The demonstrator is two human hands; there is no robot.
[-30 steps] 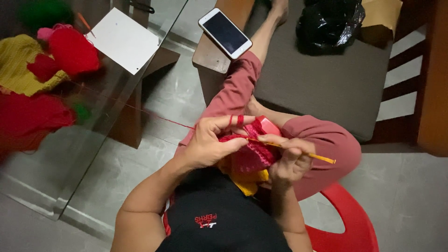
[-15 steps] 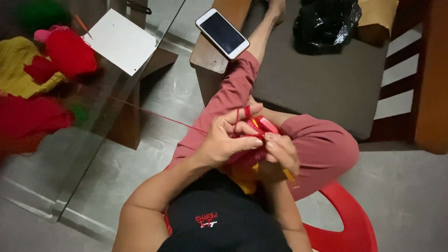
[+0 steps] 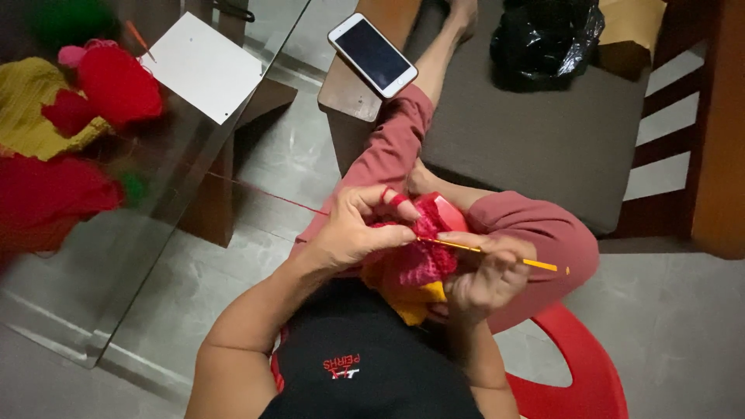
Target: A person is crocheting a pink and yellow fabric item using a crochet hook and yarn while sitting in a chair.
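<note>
The person sits on a chair (image 3: 574,372) with both hands over the lap. The left hand (image 3: 353,233) holds the crochet piece (image 3: 423,260), and yarn (image 3: 272,195) runs from it leftward toward the desk (image 3: 178,209). The right hand (image 3: 489,275), just right of the piece, holds a hook (image 3: 497,254) lying across it. On the desk, far left, lie knitted pieces (image 3: 70,116) with a card (image 3: 203,66) to their right. Ahead, a phone (image 3: 372,54) rests on a bench arm (image 3: 349,97); on the cushion (image 3: 543,132) beyond lies a bag (image 3: 543,35).
</note>
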